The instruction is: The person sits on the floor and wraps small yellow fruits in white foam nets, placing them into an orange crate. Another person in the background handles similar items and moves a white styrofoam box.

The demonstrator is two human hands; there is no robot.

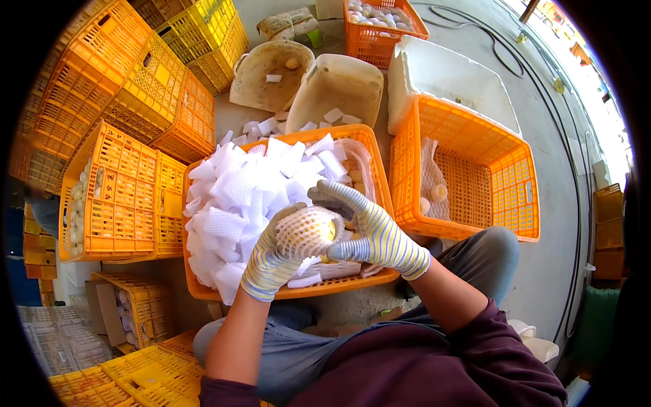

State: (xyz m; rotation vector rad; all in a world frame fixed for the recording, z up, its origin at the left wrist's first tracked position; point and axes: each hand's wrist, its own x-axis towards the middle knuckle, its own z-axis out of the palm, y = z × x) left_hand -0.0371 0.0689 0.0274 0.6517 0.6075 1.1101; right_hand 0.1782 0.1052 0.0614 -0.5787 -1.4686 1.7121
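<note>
Head view: striped-gloved left hand (268, 252) cups its fingers about a white-foam-netted, round yellow fruit (306, 232); matching-gloved right hand (373, 230) spreads its fingers, perhaps touching; slack grip could drop it.

Head-worn | facing down | close over left hand (266, 256), right hand (380, 236) | rim probably warped

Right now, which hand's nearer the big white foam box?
Right. Right hand is left of the foam box, nearer the body; left hand, holding netted fruit, is farther left.

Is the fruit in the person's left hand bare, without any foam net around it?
No, the fruit in the left hand sits inside a white foam net.
</note>
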